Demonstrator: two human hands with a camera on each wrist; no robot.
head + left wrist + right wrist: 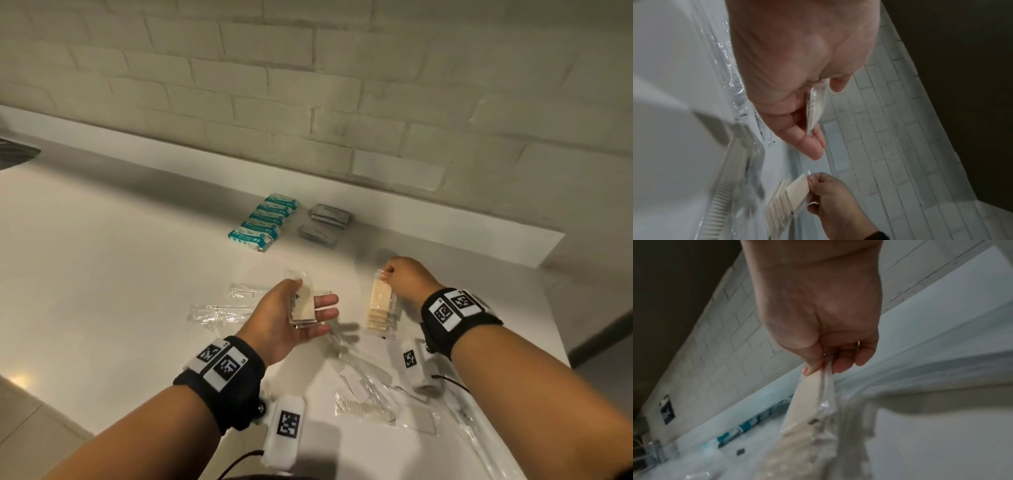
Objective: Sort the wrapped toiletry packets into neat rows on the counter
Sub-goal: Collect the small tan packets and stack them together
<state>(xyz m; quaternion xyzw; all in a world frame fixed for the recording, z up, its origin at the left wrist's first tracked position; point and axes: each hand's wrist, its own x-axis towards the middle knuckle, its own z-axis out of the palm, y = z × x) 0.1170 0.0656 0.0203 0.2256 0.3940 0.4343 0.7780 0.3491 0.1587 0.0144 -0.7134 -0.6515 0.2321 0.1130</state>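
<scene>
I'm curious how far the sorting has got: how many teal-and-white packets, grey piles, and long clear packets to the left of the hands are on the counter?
Teal-and-white packets: 5
Grey packet piles: 2
Long clear packets: 2
Total: 9
The beige packets overlap too much to count.

I've got bare counter (102, 267) wide open on the left, easy reach thru there. Far side is blocked: teal packets (263, 222) in a row, grey sachets (325, 221) just beside, wall (342, 102) behind. Clear sleeves (222, 308) sit left of my hands; combs (366, 387) & loose wrappers crowd the near right
</scene>
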